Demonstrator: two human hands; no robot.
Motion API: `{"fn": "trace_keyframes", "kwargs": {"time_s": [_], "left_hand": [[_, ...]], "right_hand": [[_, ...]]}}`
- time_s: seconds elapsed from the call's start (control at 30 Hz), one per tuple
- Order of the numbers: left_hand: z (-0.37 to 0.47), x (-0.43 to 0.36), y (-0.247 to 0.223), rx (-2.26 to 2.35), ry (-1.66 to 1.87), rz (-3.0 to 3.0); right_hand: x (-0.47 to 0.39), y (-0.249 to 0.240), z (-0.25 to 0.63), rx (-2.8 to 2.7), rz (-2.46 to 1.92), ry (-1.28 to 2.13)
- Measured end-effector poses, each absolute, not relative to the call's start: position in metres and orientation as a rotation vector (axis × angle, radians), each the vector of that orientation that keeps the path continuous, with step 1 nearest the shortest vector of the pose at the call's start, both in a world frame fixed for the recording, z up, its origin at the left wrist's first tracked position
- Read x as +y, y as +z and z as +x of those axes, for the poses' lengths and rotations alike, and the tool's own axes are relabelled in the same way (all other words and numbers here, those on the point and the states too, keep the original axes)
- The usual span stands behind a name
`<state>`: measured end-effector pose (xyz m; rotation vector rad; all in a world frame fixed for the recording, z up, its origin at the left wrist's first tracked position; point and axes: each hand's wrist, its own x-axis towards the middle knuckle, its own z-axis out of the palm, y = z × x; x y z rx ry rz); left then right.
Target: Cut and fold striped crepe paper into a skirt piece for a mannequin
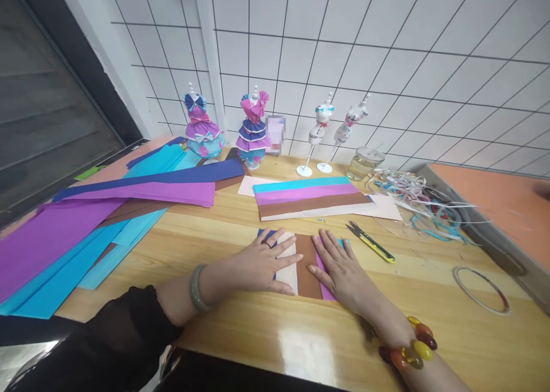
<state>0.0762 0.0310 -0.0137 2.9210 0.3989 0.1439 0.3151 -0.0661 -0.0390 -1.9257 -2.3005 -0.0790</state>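
A striped sheet of paper (307, 269) in dark blue, cream, brown, purple and light blue lies flat on the wooden table. My left hand (264, 260) is spread over its dark blue and cream stripes, fingers apart. On the purple and light blue side rests my right hand (339, 269), palm down with the fingers stretched out. Neither hand grasps anything. Just beyond the sheet lies a second striped piece (309, 198) in light blue, purple, brown and cream. Yellow-handled thread snips (370, 242) lie to the right of my right hand.
Folded coloured papers (107, 208) cover the table's left side. Along the tiled wall stand two dressed mini mannequins (204, 122) and two barer ones (320, 125). A glass jar (364, 164), a heap of paper strips (429, 206) and a thin ring (481, 290) are at the right.
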Motion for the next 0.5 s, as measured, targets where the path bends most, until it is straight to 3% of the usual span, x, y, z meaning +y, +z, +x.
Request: {"fn": "trace_keyframes", "kwargs": {"time_s": [0.5], "left_hand": [[0.083, 0.042, 0.000, 0.446, 0.452, 3.009]], "right_hand": [[-0.063, -0.031, 0.325, -2.180, -1.765, -0.090]]}}
